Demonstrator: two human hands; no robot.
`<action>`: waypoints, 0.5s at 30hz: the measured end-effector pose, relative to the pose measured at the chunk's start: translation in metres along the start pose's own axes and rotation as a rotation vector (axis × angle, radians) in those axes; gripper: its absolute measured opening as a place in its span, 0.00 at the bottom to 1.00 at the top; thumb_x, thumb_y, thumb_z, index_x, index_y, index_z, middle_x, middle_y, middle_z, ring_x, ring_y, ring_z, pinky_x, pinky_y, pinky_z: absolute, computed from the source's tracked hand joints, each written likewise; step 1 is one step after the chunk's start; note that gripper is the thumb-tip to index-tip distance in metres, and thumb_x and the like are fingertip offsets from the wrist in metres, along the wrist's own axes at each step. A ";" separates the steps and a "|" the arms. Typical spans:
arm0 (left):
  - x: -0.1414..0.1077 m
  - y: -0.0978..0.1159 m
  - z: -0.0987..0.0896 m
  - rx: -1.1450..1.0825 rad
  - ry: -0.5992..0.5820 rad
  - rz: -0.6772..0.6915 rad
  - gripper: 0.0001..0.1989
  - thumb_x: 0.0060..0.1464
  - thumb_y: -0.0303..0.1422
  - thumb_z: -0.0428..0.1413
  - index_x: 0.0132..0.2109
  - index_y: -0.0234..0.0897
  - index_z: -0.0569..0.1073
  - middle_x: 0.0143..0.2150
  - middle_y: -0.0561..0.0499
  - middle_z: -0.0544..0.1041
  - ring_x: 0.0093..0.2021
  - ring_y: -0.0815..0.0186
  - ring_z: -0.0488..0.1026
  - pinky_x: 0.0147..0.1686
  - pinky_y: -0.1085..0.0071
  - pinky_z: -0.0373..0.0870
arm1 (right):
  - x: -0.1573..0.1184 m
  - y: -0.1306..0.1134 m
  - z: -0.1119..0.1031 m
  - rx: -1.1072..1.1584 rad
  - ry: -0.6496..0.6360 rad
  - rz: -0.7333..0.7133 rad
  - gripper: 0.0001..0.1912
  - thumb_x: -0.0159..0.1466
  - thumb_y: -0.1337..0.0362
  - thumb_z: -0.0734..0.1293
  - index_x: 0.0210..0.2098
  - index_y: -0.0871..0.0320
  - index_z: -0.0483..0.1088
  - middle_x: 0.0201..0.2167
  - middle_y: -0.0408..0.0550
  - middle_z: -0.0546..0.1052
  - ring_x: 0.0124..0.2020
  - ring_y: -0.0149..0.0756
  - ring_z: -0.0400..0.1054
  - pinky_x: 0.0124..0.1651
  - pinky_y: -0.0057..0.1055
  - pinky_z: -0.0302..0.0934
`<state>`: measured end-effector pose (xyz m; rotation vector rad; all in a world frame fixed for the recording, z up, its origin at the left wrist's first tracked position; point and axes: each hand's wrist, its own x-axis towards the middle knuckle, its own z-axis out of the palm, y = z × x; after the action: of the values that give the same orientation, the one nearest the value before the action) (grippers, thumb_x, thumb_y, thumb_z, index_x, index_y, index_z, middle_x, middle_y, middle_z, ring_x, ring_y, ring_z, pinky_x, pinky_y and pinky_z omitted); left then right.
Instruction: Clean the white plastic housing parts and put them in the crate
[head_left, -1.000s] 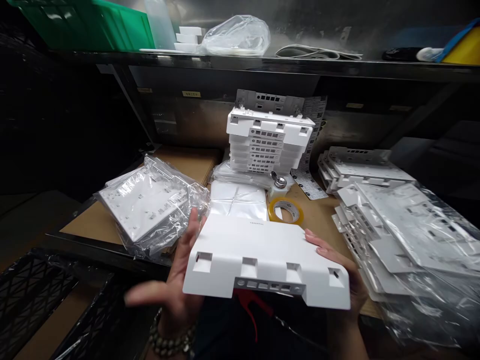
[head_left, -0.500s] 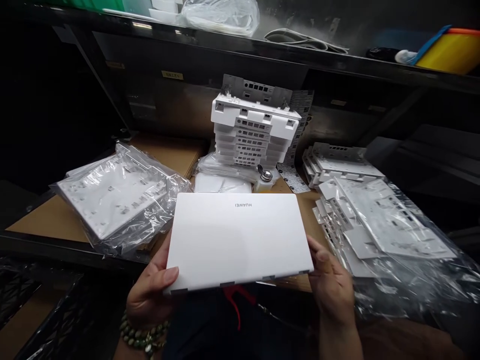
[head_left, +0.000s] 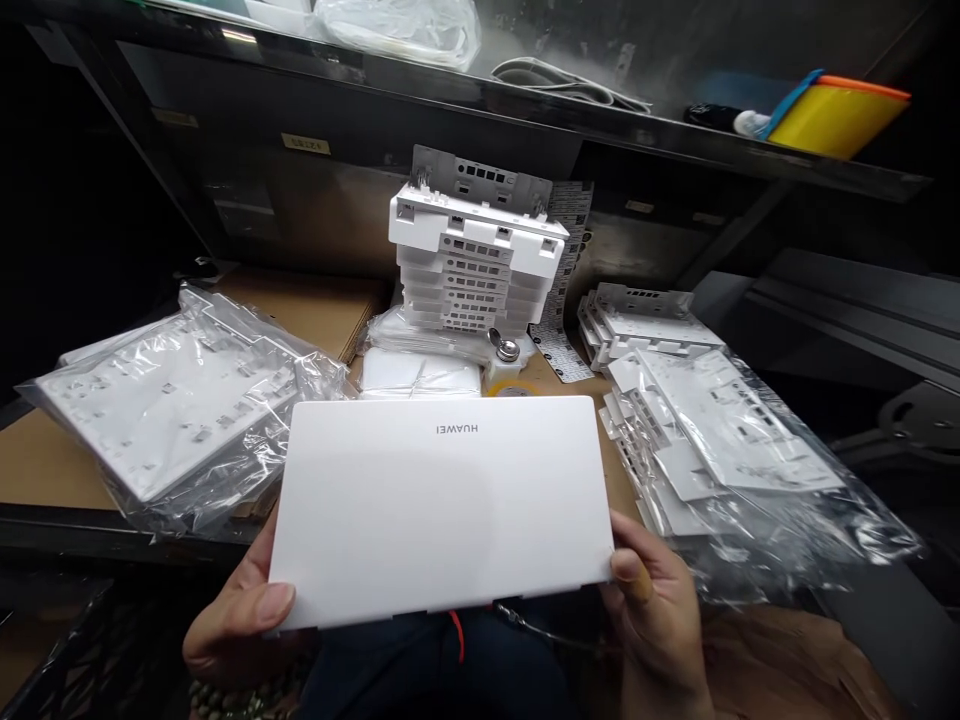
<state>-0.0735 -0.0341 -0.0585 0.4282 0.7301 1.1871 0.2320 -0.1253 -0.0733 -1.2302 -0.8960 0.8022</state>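
Note:
A white plastic cover panel [head_left: 450,510] with upside-down HUAWEI lettering spans the space between my two hands, its smooth face toward me. My left hand [head_left: 244,600] is closed on its lower left corner, thumb on the face and the other fingers hidden behind. At the right edge, my right hand [head_left: 652,590] grips the panel with the thumb near the lower corner. Beyond the panel, a stack of white plastic housings [head_left: 480,265] with port cutouts rises on the workbench. A small bottle with a metal cap [head_left: 506,355] stands in front of that stack.
Clear-bagged white panels [head_left: 169,400] lie on cardboard [head_left: 300,295] at the left. More white housings [head_left: 667,430], partly under clear plastic, are piled at the right. A printed label sheet [head_left: 566,285] hangs behind. Overhead, a shelf [head_left: 420,90] carries a yellow container [head_left: 840,115].
The panel and both hands have come closer to me, and the panel now looks larger, its face tilted more toward me. The background has shifted left in view.

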 end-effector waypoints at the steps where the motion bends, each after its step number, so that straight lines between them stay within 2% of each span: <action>1: 0.001 0.000 0.000 0.002 0.004 0.005 0.47 0.37 0.38 0.67 0.68 0.55 0.67 0.32 0.55 0.86 0.46 0.41 0.83 0.53 0.40 0.78 | -0.001 -0.002 0.000 0.011 -0.002 -0.002 0.24 0.61 0.46 0.75 0.51 0.51 0.82 0.42 0.56 0.86 0.41 0.54 0.82 0.41 0.42 0.79; 4: 0.001 0.000 0.006 0.030 0.106 -0.024 0.46 0.34 0.41 0.68 0.65 0.56 0.71 0.37 0.54 0.87 0.47 0.38 0.82 0.53 0.38 0.78 | -0.003 -0.007 0.002 0.038 -0.017 -0.004 0.24 0.60 0.46 0.76 0.50 0.51 0.82 0.40 0.55 0.86 0.38 0.54 0.83 0.38 0.42 0.80; 7: -0.006 0.002 0.018 0.037 0.201 -0.055 0.51 0.27 0.41 0.68 0.65 0.55 0.70 0.40 0.53 0.87 0.51 0.33 0.79 0.52 0.35 0.77 | -0.003 -0.012 0.003 0.050 -0.037 -0.001 0.22 0.60 0.46 0.76 0.48 0.51 0.83 0.38 0.55 0.86 0.35 0.53 0.83 0.37 0.41 0.79; 10: -0.009 0.007 0.029 0.128 0.244 -0.065 0.50 0.27 0.43 0.69 0.64 0.53 0.71 0.43 0.52 0.86 0.56 0.31 0.76 0.53 0.37 0.77 | -0.003 -0.014 0.004 0.016 -0.038 -0.002 0.16 0.61 0.52 0.76 0.45 0.52 0.83 0.36 0.53 0.86 0.34 0.47 0.83 0.36 0.34 0.78; 11: -0.007 0.009 0.031 0.216 0.264 -0.051 0.47 0.30 0.46 0.69 0.63 0.53 0.72 0.47 0.52 0.86 0.59 0.34 0.75 0.54 0.42 0.78 | -0.002 -0.013 0.005 0.000 -0.038 -0.004 0.13 0.62 0.54 0.76 0.44 0.52 0.82 0.36 0.51 0.86 0.33 0.44 0.82 0.35 0.30 0.77; 13: 0.001 0.013 0.033 0.409 0.245 0.031 0.40 0.39 0.47 0.70 0.62 0.52 0.73 0.57 0.54 0.82 0.65 0.43 0.70 0.56 0.59 0.78 | -0.001 -0.010 0.005 -0.028 -0.050 -0.021 0.08 0.64 0.59 0.74 0.43 0.51 0.81 0.36 0.49 0.86 0.33 0.39 0.82 0.34 0.25 0.75; 14: 0.007 0.015 0.033 0.472 0.206 0.087 0.37 0.42 0.46 0.70 0.61 0.52 0.74 0.58 0.55 0.81 0.64 0.49 0.70 0.54 0.67 0.78 | 0.000 -0.006 0.005 -0.043 -0.071 -0.038 0.07 0.65 0.60 0.74 0.43 0.51 0.81 0.36 0.48 0.86 0.35 0.39 0.82 0.36 0.25 0.75; 15: 0.013 0.016 0.031 0.504 0.159 0.133 0.33 0.44 0.45 0.71 0.59 0.50 0.76 0.56 0.54 0.82 0.60 0.54 0.74 0.49 0.75 0.78 | 0.001 -0.002 0.005 -0.064 -0.097 -0.055 0.07 0.66 0.61 0.73 0.43 0.51 0.80 0.38 0.48 0.86 0.38 0.39 0.82 0.40 0.28 0.76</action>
<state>-0.0599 -0.0143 -0.0303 0.8165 1.1604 1.1642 0.2283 -0.1225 -0.0703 -1.2251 -1.0369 0.8000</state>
